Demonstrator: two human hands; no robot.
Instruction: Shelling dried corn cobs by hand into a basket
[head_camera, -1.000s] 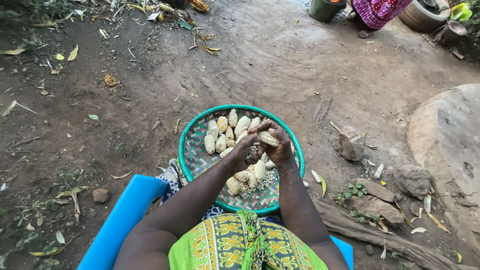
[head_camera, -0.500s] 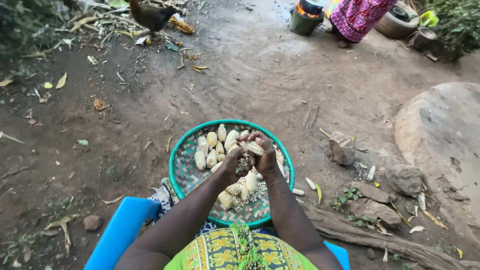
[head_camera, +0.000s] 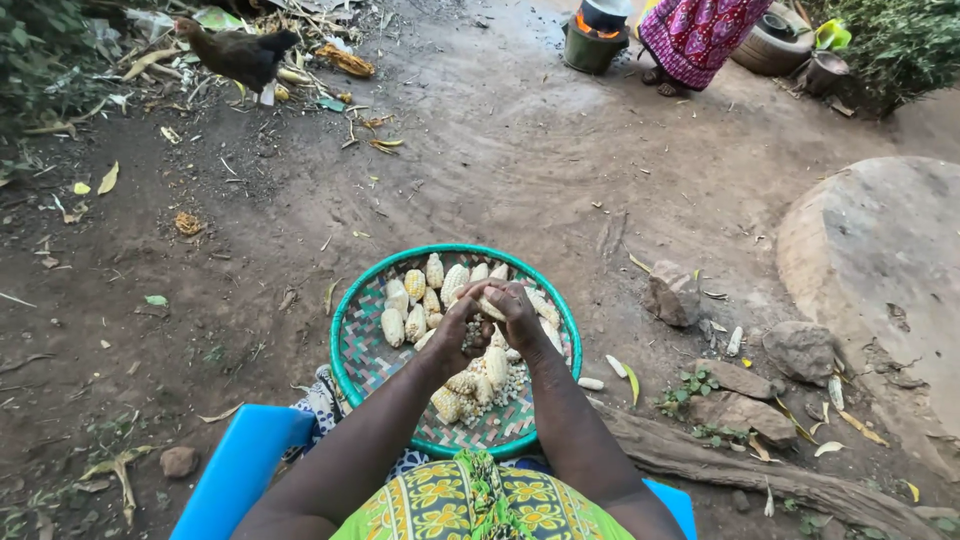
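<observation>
A brown hen (head_camera: 240, 52) stands at the upper left of the frame; at centre, a green woven basket (head_camera: 362, 345) holds pale maize cobs (head_camera: 412, 285) and loose kernels. Over its middle the left hand (head_camera: 458, 330) and right hand (head_camera: 515, 312) both close around one cob (head_camera: 490, 308), which lies gripped between them; a charcoal stove (head_camera: 597, 38) sits upper right.

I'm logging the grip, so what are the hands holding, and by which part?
Both hands, left hand and right hand, clasp one corn cob around its middle, above the basket.
</observation>
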